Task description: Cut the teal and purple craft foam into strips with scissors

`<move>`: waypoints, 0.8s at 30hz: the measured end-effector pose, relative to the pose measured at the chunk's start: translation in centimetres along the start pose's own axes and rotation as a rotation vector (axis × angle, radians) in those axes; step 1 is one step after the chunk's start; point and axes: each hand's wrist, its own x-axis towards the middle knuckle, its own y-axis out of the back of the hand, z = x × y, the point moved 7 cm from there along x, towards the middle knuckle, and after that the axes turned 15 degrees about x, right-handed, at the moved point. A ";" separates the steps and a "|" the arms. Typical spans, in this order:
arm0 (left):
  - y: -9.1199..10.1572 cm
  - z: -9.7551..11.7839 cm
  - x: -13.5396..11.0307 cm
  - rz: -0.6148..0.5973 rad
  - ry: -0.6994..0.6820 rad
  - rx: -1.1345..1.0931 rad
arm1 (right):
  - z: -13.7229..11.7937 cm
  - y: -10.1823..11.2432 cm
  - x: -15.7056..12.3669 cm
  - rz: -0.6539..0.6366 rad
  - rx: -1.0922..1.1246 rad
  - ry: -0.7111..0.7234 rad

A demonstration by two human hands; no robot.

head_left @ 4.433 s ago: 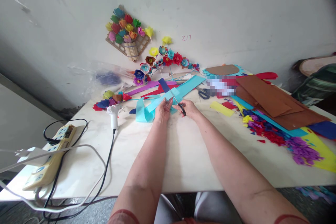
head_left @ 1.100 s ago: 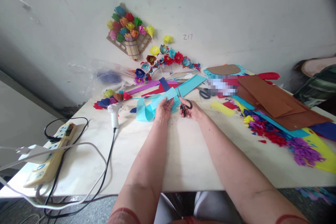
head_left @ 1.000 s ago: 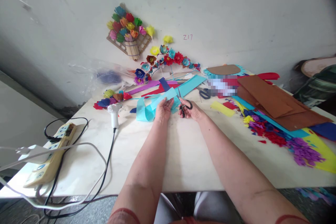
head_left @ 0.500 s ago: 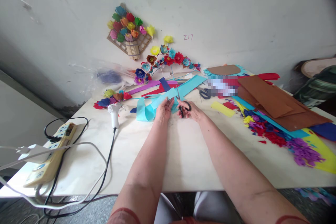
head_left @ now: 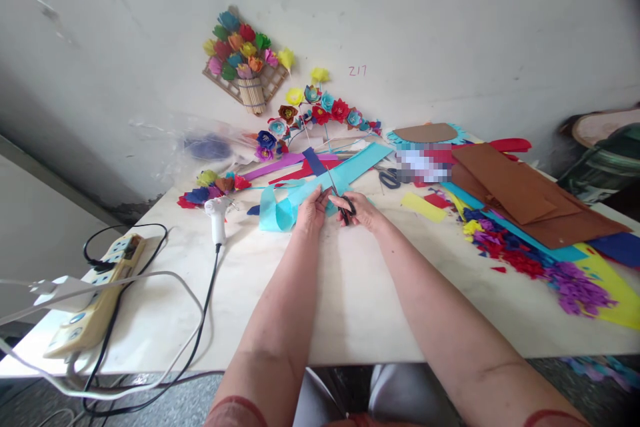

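Observation:
My left hand (head_left: 312, 211) is closed on a light-blue crepe paper strip (head_left: 281, 211), whose near end curls in a loop on the table to the left. In my right hand (head_left: 361, 211) is a pair of black-handled scissors (head_left: 346, 209), fingers through the loops. Its blades point up and left, lying across the blue paper just beyond my left fingertips. Behind the hands a longer light-blue strip (head_left: 373, 161) lies slantwise. A dark blue strip (head_left: 314, 161) and a purple strip (head_left: 275, 165) are beside it.
A white glue gun (head_left: 217, 220) stands at left, its black cord running towards a power strip (head_left: 95, 300). Paper flowers (head_left: 320, 113) line the back. Brown sheets (head_left: 525, 193) and coloured scraps (head_left: 520, 263) lie at right. Another pair of scissors (head_left: 389, 178) rests beyond my right hand.
My right hand has shifted slightly left with the scissors. The handles have come closer together and the blades have swung left over the blue paper. My left hand has hardly moved.

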 end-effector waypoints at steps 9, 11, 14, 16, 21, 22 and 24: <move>-0.1 0.1 -0.4 0.022 0.009 -0.001 | 0.0 -0.2 0.0 0.023 -0.022 0.001; -0.1 0.1 -0.3 0.023 0.011 0.001 | 0.0 -0.3 -0.1 0.029 -0.018 -0.004; 0.0 0.0 -0.2 0.021 0.016 0.010 | -0.1 -0.4 -0.1 0.041 -0.018 -0.010; 0.0 -0.1 0.0 0.018 0.019 0.016 | 0.0 -0.5 -0.1 0.044 -0.019 -0.011; 0.0 -0.2 0.3 0.002 0.006 0.017 | 0.4 -0.2 0.3 0.048 -0.029 0.004; 0.0 -0.1 0.3 -0.004 -0.001 0.016 | 0.5 -0.2 0.4 0.047 -0.028 0.007; 0.0 -0.1 0.4 -0.008 -0.010 0.014 | 0.6 -0.1 0.6 0.048 -0.028 0.007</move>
